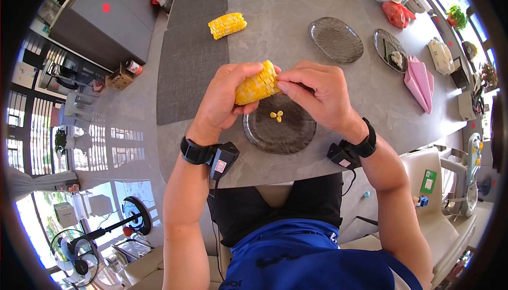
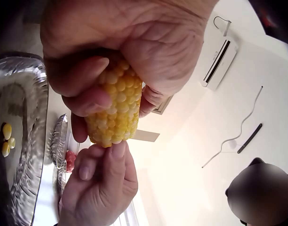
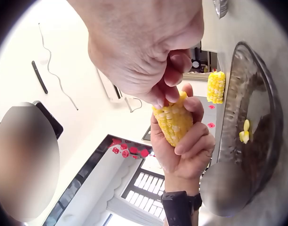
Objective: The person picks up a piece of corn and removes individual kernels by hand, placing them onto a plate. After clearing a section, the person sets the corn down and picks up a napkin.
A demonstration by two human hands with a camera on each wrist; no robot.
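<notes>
Left hand (image 1: 219, 102) wraps the corn piece (image 1: 256, 83) at frame centre — right hand (image 1: 317, 97) pinches its tip above the dark plate (image 1: 280, 136), three loose kernels (image 1: 276, 115) there.

Worktop (image 1: 296, 15): grey stone-look surface, matt, faintly veined. Placemats (image 1: 193, 62): dark grey woven cloth, coarse weave. Plate (image 1: 288, 136) under the hands: dark glass, ribbed texture, glossy; reads silvery and reflective in the wrist views. Second plate (image 1: 335, 39): same ribbed dark glass. Corn cob (image 1: 256, 84): bumpy rows of kernels, waxy sheen. Loose kernels (image 1: 277, 115): smooth, shiny. Napkin (image 1: 420, 81): pink, folded, soft matt. Wrist straps (image 1: 194, 151): black matt plastic.
</notes>
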